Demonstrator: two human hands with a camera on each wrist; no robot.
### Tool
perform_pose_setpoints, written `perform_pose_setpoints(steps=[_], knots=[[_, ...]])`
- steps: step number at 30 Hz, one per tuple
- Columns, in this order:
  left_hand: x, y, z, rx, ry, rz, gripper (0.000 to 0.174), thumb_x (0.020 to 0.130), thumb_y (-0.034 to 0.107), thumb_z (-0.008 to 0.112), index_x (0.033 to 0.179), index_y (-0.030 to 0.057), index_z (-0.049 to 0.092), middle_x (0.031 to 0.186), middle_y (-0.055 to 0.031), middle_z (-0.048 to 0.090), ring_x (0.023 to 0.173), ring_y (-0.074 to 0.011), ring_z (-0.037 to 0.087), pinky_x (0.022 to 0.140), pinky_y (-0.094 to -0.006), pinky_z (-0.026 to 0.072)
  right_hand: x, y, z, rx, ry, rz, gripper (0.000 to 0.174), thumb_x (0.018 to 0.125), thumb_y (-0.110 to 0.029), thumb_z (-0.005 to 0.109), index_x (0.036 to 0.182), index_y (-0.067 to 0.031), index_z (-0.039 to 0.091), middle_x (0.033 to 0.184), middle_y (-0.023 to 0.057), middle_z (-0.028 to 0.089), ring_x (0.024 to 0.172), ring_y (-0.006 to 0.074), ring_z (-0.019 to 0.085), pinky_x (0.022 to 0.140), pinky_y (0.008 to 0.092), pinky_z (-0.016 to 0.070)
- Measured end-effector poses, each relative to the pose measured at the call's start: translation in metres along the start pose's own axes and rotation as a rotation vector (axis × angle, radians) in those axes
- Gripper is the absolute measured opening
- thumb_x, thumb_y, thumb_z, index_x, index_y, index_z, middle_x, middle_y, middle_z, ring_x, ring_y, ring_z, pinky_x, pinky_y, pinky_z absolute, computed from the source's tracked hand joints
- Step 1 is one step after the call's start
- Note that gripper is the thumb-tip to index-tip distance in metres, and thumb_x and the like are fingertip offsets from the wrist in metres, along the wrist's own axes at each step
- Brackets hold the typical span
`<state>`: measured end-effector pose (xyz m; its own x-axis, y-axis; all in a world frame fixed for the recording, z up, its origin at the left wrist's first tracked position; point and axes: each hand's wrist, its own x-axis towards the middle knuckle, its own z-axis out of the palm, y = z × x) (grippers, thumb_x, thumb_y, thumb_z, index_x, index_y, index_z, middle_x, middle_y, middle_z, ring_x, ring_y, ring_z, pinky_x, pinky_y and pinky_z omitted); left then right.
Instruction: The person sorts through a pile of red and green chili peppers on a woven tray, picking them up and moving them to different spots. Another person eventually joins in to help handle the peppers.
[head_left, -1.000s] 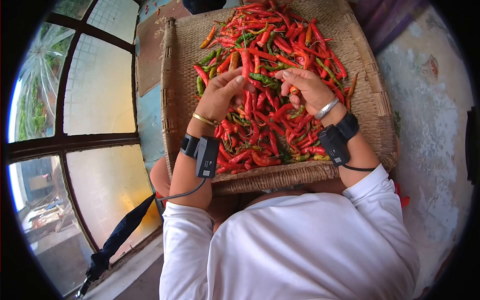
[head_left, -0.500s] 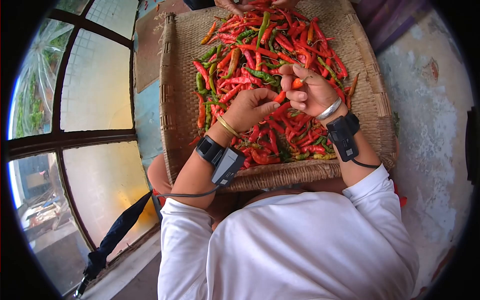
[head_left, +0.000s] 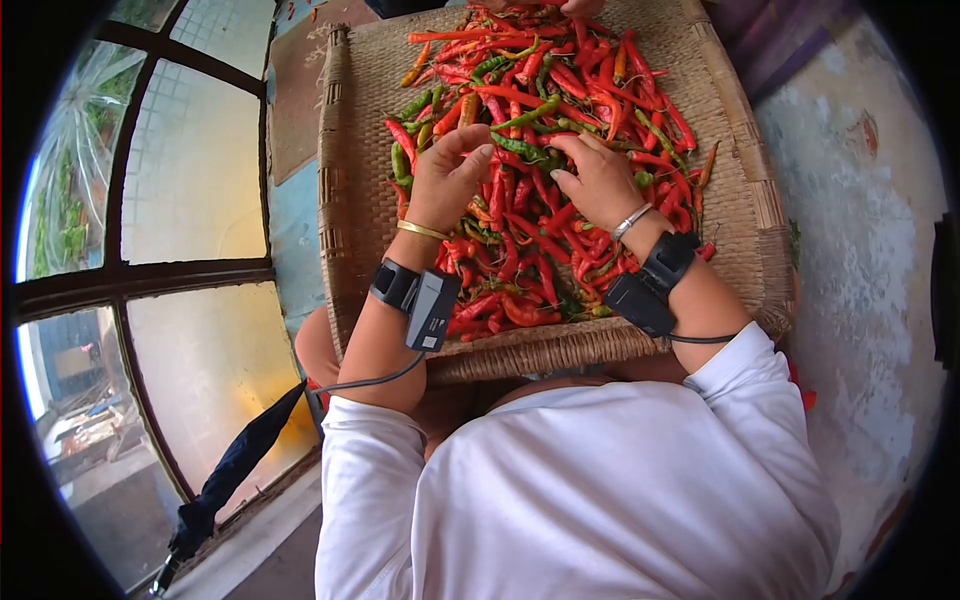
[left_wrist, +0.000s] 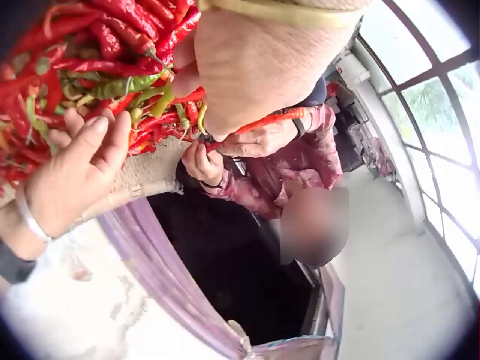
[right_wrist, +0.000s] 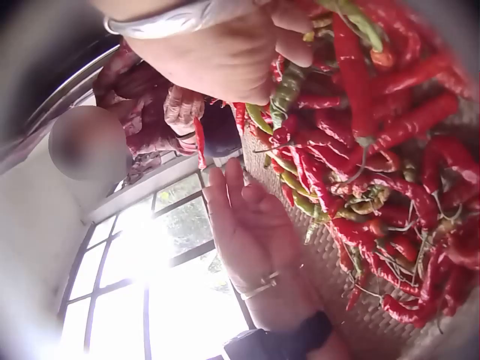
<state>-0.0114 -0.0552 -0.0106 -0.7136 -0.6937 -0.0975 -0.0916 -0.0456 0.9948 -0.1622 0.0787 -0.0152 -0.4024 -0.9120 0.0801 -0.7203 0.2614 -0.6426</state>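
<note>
Left fingers: on the left hand (head_left: 448,185) they're loosely bent, thumb apart, with nothing visibly gripped; the right wrist view shows its palm open.
Right fingers: the right hand (head_left: 600,182) has its index reaching forward over the pile, thumb apart, no clear grip; whether a fingertip touches a pepper, I can't tell.
Wrists: a thin gold-coloured bangle (head_left: 422,230) on the left, a silver metal bangle (head_left: 631,222) on the right, each with a black strapped camera behind it.
Peppers: here they are under and around both hands, the long, wrinkled, shiny chilli peppers (head_left: 535,240), mostly red, some green, a few orange-brown, stems pointing every way.
Basket: a shallow, tan woven tray (head_left: 735,130) with thick bound rims carries them all, heaped in the middle and running to the near rim; bare weave shows along the left and right.
Far side: another person's hands (left_wrist: 255,140) hold a long red pepper (left_wrist: 271,118) at the far rim.
Left side: framed glass windows (head_left: 200,160), with a folded dark umbrella (head_left: 245,445) leaning at the near left.
Right side: a worn, patchy pale wall (head_left: 860,260).
Hard to see: the far hands are cut off in the head view; the left fingertips are hidden in the left wrist view; lower peppers are buried.
</note>
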Motion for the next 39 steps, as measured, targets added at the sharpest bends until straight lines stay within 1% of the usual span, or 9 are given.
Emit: perform_pose_setpoints(steps=[8,14,16,20,28,30,33,35,39], knots=[[-0.01,-0.023,0.015,0.567,-0.141,0.13,0.025,0.079,0.006,0.058,0.104,0.0021,0.056,0.07,0.0019,0.056,0.057,-0.0047,0.051,0.052,-0.0194,0.0435,-0.002,-0.005,0.014,-0.116,-0.108,0.066,0.032,0.072,-0.019,0.064,0.099,-0.0066,0.052,0.107,0.0132,0.047,0.092,0.0322,0.053,0.074,0.0402,0.0446],[-0.013,-0.018,0.014,0.518,-0.216,0.103,0.019,0.077,0.011,0.058,0.095,0.0031,0.061,0.072,-0.0104,0.063,0.065,-0.0151,0.06,0.06,-0.0262,0.0468,0.004,0.003,0.01,0.012,-0.038,0.022,0.019,0.072,-0.015,0.063,0.085,-0.0041,0.056,0.081,0.0112,0.058,0.074,0.0313,0.057,0.066,0.0391,0.0457],[-0.019,-0.007,0.018,0.51,-0.248,0.165,0.02,0.078,0.013,0.059,0.095,0.0024,0.061,0.073,-0.0091,0.063,0.066,-0.0133,0.06,0.06,-0.0257,0.0466,0.006,-0.004,-0.002,0.405,-0.052,0.1,0.017,0.075,-0.017,0.061,0.082,-0.0027,0.057,0.063,0.0055,0.058,0.06,0.02,0.058,0.051,0.0312,0.0465],[-0.025,0.006,0.028,0.184,-0.315,0.011,0.023,0.082,0.017,0.059,0.098,-0.0007,0.059,0.081,-0.0009,0.061,0.075,-0.0061,0.054,0.066,-0.0218,0.045,0.003,-0.017,-0.015,0.935,-0.224,0.302,0.02,0.082,-0.022,0.057,0.081,-0.0029,0.057,0.063,-0.0016,0.054,0.051,0.0027,0.052,0.036,0.0151,0.0379],[-0.026,0.011,0.031,-0.009,-0.241,-0.111,0.021,0.081,0.018,0.06,0.091,0.0002,0.059,0.074,-0.003,0.061,0.064,-0.0052,0.052,0.056,-0.0198,0.0428,0.0,-0.017,-0.016,0.968,-0.191,0.341,0.024,0.084,-0.026,0.053,0.089,-0.0027,0.057,0.066,0.0002,0.055,0.05,0.0051,0.052,0.037,0.0175,0.0392],[-0.02,0.029,0.015,0.046,-0.426,-0.227,0.018,0.082,0.017,0.057,0.092,0.0014,0.059,0.074,-0.0031,0.061,0.058,-0.0044,0.05,0.049,-0.0187,0.0413,0.003,-0.012,-0.018,0.93,-0.154,0.348,0.028,0.085,-0.027,0.052,0.097,-0.0027,0.057,0.066,-0.0002,0.055,0.051,0.0054,0.052,0.039,0.0185,0.0391],[-0.012,0.037,0.008,-0.622,-0.035,0.072,0.029,0.088,0.018,0.048,0.113,0.0044,0.048,0.096,-0.0089,0.059,0.057,-0.0035,0.047,0.048,-0.0156,0.0397,0.005,-0.009,-0.015,0.77,-0.18,0.379,0.029,0.085,-0.027,0.052,0.098,-0.002,0.057,0.067,-0.0005,0.056,0.052,0.0053,0.052,0.041,0.0186,0.0393],[-0.004,0.027,-0.004,-0.218,0.068,0.119,0.037,0.088,0.017,0.047,0.123,0.0056,0.04,0.111,-0.0102,0.053,0.064,-0.0068,0.052,0.052,-0.0195,0.0449,0.004,-0.008,-0.008,0.73,-0.174,0.341,0.029,0.083,-0.026,0.054,0.099,-0.0016,0.057,0.068,0.0015,0.058,0.054,0.0081,0.054,0.047,0.0228,0.0423],[-0.006,-0.023,0.001,0.803,0.14,0.397,0.05,0.074,0.017,0.061,0.119,0.004,0.042,0.113,-0.0182,0.048,0.099,-0.0346,0.05,0.081,-0.0382,0.0438,0.006,0.003,0.012,0.371,-0.222,0.129,0.035,0.076,-0.023,0.059,0.105,-0.0032,0.055,0.071,0.009,0.059,0.066,0.0204,0.058,0.063,0.0319,0.0456]])
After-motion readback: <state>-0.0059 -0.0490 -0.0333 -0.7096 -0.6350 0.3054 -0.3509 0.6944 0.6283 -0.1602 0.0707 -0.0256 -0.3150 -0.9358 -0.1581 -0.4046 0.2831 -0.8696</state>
